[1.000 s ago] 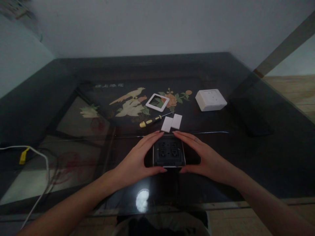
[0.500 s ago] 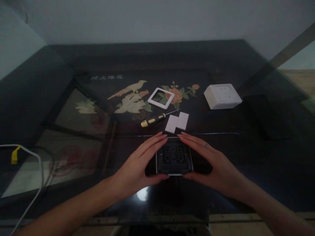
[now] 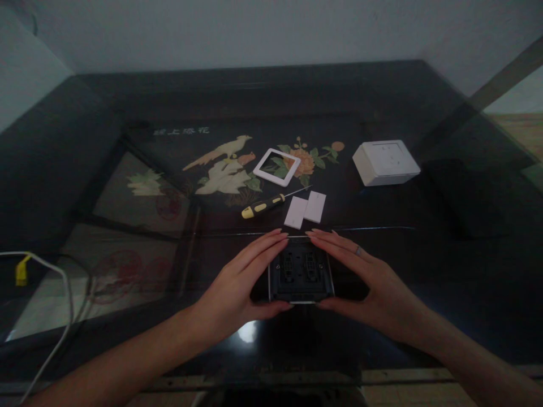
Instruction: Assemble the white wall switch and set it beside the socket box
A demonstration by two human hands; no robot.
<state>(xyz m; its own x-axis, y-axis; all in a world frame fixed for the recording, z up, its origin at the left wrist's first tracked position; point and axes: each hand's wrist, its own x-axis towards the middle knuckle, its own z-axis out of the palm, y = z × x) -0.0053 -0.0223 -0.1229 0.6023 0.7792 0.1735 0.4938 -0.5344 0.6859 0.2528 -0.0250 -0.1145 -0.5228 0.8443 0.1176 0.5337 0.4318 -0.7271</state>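
A wall switch [image 3: 300,271] with its black inner face exposed lies near the front of the dark table. My left hand [image 3: 250,277] grips its left side, fingers at the far edge and thumb at the near edge. From the other side my right hand [image 3: 360,277], with a ring on one finger, holds it in the same way. Just beyond the fingertips lie two white switch rocker plates [image 3: 314,207], one overlapping the other. Left of them rests a screwdriver [image 3: 263,206] with a black and yellow handle. A white square frame [image 3: 277,167] lies farther back.
At the back right stands a white box-shaped wall socket [image 3: 387,163]. A white cable [image 3: 68,294] with a yellow tag [image 3: 21,271] runs along the left side. The glossy tabletop [image 3: 424,271] shows reflections over a bird-and-flower picture.
The view has shifted very slightly. Both hands keep the same hold on the wall switch, and the other things lie where they were.
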